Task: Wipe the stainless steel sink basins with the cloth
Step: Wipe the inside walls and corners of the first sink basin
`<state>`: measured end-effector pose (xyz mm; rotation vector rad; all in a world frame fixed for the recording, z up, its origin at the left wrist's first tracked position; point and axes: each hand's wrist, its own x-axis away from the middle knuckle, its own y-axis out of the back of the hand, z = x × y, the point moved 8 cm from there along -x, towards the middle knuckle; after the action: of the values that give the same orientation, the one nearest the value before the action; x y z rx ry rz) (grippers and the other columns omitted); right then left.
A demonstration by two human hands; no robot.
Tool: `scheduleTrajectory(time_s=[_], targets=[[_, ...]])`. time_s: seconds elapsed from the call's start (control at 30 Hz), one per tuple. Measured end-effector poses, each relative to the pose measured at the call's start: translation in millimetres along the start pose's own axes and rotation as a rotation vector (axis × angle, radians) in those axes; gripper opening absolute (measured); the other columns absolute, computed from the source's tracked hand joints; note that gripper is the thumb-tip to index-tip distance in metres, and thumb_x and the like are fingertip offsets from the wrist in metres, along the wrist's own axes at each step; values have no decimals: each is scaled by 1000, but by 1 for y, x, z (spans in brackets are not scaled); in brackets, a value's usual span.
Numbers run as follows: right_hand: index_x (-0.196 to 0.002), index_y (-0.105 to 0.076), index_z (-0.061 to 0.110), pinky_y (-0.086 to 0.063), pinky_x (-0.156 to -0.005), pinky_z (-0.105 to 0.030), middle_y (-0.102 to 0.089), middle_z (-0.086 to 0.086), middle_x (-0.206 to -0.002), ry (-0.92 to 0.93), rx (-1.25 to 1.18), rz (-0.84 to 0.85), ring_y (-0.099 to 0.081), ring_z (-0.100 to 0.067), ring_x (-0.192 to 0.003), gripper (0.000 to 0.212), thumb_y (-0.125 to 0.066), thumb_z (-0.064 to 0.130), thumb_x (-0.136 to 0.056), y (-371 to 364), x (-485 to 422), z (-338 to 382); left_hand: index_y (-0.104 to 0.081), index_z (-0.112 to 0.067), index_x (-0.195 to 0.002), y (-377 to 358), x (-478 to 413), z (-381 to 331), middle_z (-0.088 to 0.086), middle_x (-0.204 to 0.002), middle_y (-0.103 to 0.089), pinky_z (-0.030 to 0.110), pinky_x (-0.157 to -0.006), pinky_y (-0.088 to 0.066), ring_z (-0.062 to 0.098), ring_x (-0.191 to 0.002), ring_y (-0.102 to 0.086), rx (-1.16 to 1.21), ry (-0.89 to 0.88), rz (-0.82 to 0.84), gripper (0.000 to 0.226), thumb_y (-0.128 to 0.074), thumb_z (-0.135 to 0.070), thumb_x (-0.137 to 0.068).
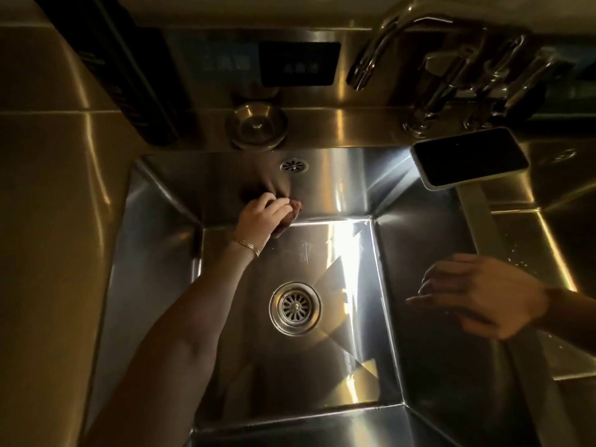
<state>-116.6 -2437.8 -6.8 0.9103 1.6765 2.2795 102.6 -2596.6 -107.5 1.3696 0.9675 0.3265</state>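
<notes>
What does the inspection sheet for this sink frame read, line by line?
Surface: steel sink basin, dim, with glare on the floor; drain strainer uncovered.
Job's things: brown cloth pressed where the back wall meets the floor.
Clutter: phone lying on the divider ledge; round drain cover on the back deck.
Hands: left hand holds the cloth; right hand open at the right wall.
Cables: nothing seen.
Surroundings: faucet behind; second basin to the right.

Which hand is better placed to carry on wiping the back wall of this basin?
Left. The left hand already presses the cloth against the back wall, under the overflow. The right hand is empty, over the basin's right wall.
</notes>
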Motion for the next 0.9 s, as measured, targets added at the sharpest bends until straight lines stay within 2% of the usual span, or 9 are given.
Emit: scheduleTrajectory(time_s=[0.07, 0.2, 0.27, 0.37, 0.5, 0.6, 0.7, 0.8, 0.9], targets=[[-113, -69, 24, -55, -76, -27, -71, 6, -95, 16, -9, -16, -66, -16, -91, 49, -47, 37, -71, 2, -1, 1, -73, -10, -89, -13, -9, -13, 0, -94, -72, 28, -59, -55, 23, -79, -66, 0, -19, -37, 21, -55, -4, -79], [-117, -67, 23, -53, -75, -27, -69, 6, -95, 18, -34, -14, -65, -16, -93, 50, -51, 35, -71, 1, 1, 0, -69, -17, -97, -22, -32, -40, -5, -101, -69, 26, -67, -52, 15, -87, -55, 12, -141, -150, 25, -45, -12, -95], [-118, -66, 24, -53, -75, -26, -69, 7, -95, 7, -50, -7, -65, -15, -93, 50, -50, 36, -72, 0, 2, -1, -69, -23, -92, -33, -38, -47, -8, -97, -67, 23, -65, -51, 11, -82, -58, -9, -237, -89, 20, -50, -17, -94], [-116, -67, 26, -53, -76, -26, -70, 8, -93, 6, -51, -14, -65, -13, -93, 50, -49, 38, -72, -2, 2, -3, -71, -26, -84, -66, -19, -36, -13, -88, -70, 22, -58, -50, 11, -73, -64, -135, -284, 136, 7, -70, -20, -80], [-113, -69, 25, -54, -72, -26, -70, 8, -91, 20, -35, -1, -65, -12, -90, 49, -47, 39, -72, -3, 2, -3, -71, -24, -84, -79, 6, -8, -10, -90, -70, 23, -55, -50, 15, -72, -64, -185, -189, 254, 21, -52, -15, -85], [-113, -69, 25, -53, -71, -24, -70, 8, -90, 44, -22, -8, -66, -13, -89, 49, -47, 40, -72, -2, 1, -1, -71, -19, -81, -73, 12, 1, -5, -86, -70, 25, -53, -51, 20, -71, -64, -193, -116, 318, 8, -73, -14, -75], [-112, -70, 27, -49, -74, -22, -70, 10, -89, 46, -10, -27, -66, -11, -88, 49, -46, 41, -71, -5, 2, -2, -71, -18, -76, -64, 20, 13, -4, -80, -70, 25, -51, -51, 20, -70, -64, -219, -92, 353, 13, -81, -16, -67], [-109, -71, 29, -52, -72, -21, -70, 11, -89, 77, 18, -22, -66, -10, -87, 46, -48, 43, -72, -8, 3, -4, -71, -18, -80, -43, 29, 30, -2, -85, -70, 27, -58, -50, 22, -72, -64, -232, -55, 305, 15, -80, -17, -68], [-108, -71, 30, -53, -71, -21, -70, 12, -87, 99, 50, -29, -67, -10, -85, 39, -51, 40, -77, -8, 2, -2, -70, -15, -90, -6, 33, 45, 5, -97, -69, 33, -66, -51, 27, -80, -64, -215, 79, 177, 22, -75, -8, -69]])
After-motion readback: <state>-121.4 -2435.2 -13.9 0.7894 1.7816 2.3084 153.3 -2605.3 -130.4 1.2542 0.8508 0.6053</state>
